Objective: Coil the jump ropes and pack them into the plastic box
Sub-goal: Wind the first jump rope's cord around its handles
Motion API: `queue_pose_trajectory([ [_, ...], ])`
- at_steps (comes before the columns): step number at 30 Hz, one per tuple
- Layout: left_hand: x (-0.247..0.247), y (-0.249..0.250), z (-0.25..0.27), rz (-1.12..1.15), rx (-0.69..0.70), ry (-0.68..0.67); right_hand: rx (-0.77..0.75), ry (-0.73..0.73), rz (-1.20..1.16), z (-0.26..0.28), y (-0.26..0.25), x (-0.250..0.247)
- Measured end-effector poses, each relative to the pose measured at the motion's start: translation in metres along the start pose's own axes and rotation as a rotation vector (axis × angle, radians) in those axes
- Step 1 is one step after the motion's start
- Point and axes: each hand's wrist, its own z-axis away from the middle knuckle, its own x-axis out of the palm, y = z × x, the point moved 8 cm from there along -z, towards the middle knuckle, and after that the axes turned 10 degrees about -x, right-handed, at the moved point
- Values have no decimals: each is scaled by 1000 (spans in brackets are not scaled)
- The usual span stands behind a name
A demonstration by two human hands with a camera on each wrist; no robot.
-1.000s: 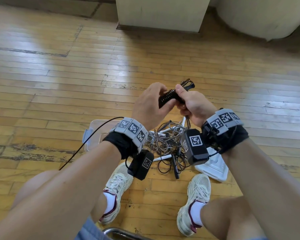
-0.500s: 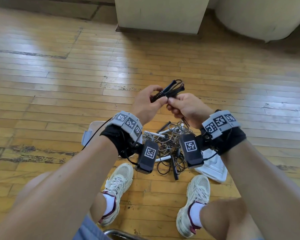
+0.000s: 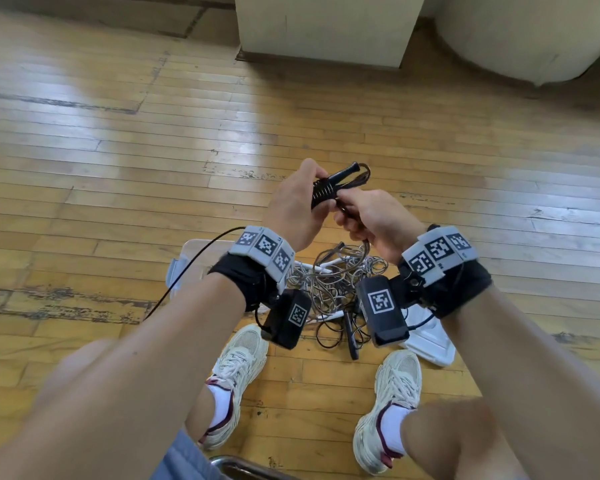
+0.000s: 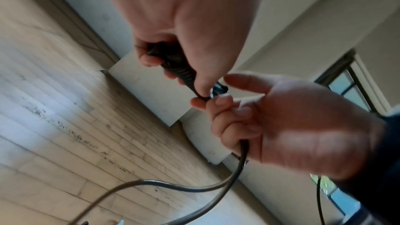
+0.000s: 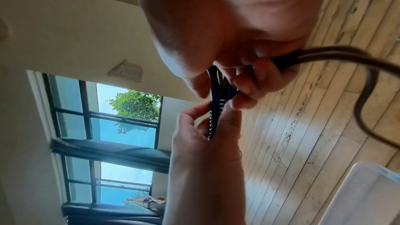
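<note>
Black jump rope handles [image 3: 329,188] held at frame centre, above the tangle.

Gripped in the left hand [image 3: 293,206], fingers curled round the ribbed handles; pinched just beside by the right hand [image 3: 374,220], cord [image 4: 227,182] trailing down from its closed grip. Below, lower centre: loose ropes [image 3: 329,289] heaped on the floor [image 3: 118,168], touching the clear plastic box [image 3: 184,268] at left; white lid [image 3: 430,344] at right.

left hand [image 3: 297,206]: I hold it raised in front of me, fingers curled round black rope handles [image 3: 329,188] | right hand [image 3: 374,220]: close beside it, fingertips pinching the rope cord [image 4: 227,182] | both forearms bare, knees bent below
</note>
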Motion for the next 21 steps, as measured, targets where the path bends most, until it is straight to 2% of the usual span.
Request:
queue_pose_trajectory([
  [5,5,14,13,-107,130,103,19,91,-32,-4,6,-10],
  [7,4,16,13,-92,149,90,4,101,-41,-5,6,-13],
  [10,5,17,12,-33,139,-1,-9,106,7,-6,5,-20],
  [12,6,12,10,50,72,-80,-7,98,42,-5,5,-21],
  [16,7,-1,7,291,-151,-196,-45,54,22,-6,2,-17],
  [21,23,-4,13,735,-477,-502,-123,4,-19,-5,-3,-16],
])
